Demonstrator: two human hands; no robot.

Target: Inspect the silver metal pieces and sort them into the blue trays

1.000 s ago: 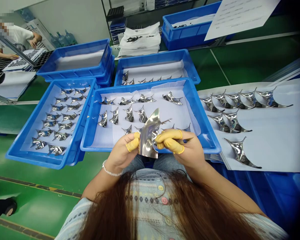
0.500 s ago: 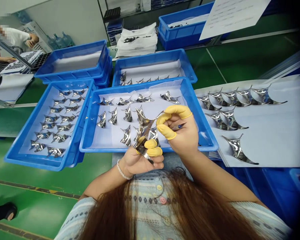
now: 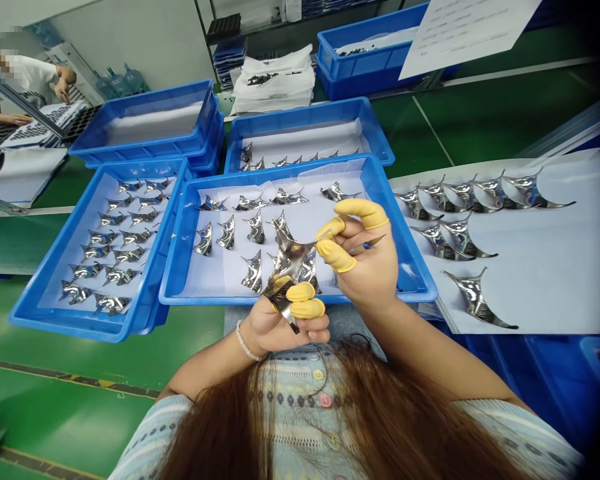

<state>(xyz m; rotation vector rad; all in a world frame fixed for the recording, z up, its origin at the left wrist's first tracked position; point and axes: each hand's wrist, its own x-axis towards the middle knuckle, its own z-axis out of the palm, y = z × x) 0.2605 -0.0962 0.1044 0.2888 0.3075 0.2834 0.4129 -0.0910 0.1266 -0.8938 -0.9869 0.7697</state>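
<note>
A shiny three-pointed metal piece (image 3: 291,261) hangs over the near edge of the middle blue tray (image 3: 180,220). My left hand (image 3: 285,319), with yellow finger cots, is closed on its lower point. My right hand (image 3: 363,257), also in yellow cots, pinches the upper right tip of the piece and keeps a thin blue-tipped pen (image 3: 367,245) tucked between its fingers. Several like metal pieces (image 3: 254,230) lie on white paper in the tray just beyond my hands.
A left blue tray (image 3: 153,267) holds rows of the same pieces. A white sheet (image 3: 540,267) on the right carries several more. Further blue trays (image 3: 305,113) stand behind. A person in a white shirt (image 3: 30,73) works at the far left. Green floor lies below.
The piece, first held up flat before me, was tipped down and away. My left hand dropped to its lower point and my right hand rose to its upper tip.
</note>
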